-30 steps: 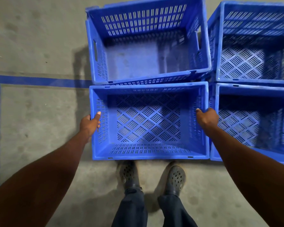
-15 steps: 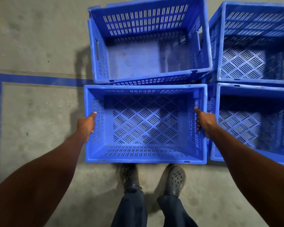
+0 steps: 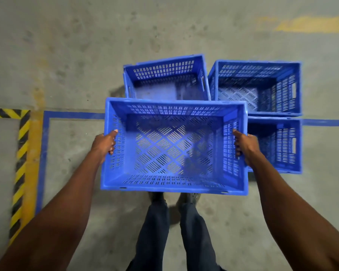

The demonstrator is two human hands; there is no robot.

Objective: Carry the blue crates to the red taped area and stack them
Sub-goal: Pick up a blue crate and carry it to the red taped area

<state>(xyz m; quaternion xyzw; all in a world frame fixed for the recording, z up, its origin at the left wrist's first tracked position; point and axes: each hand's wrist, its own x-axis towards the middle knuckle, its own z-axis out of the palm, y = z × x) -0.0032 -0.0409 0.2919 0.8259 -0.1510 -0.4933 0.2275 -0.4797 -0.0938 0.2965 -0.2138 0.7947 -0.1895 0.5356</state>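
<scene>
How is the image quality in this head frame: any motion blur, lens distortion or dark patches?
Head view: the held crate is smeared by motion blur along its rims, as are both hands, left and right; wide-angle bending curves the blue floor tape and the striped tape; lighting is dim and uneven, with deep shadow inside the right-hand crates.

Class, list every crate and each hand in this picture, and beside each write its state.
Held crate: lifted off the floor, empty, level.
Far left crate: on the floor, empty.
Far right crate: on the floor, empty.
Near right crate: on the floor, partly hidden.
Left hand: gripping the held crate's side.
Right hand: gripping the opposite side.
</scene>
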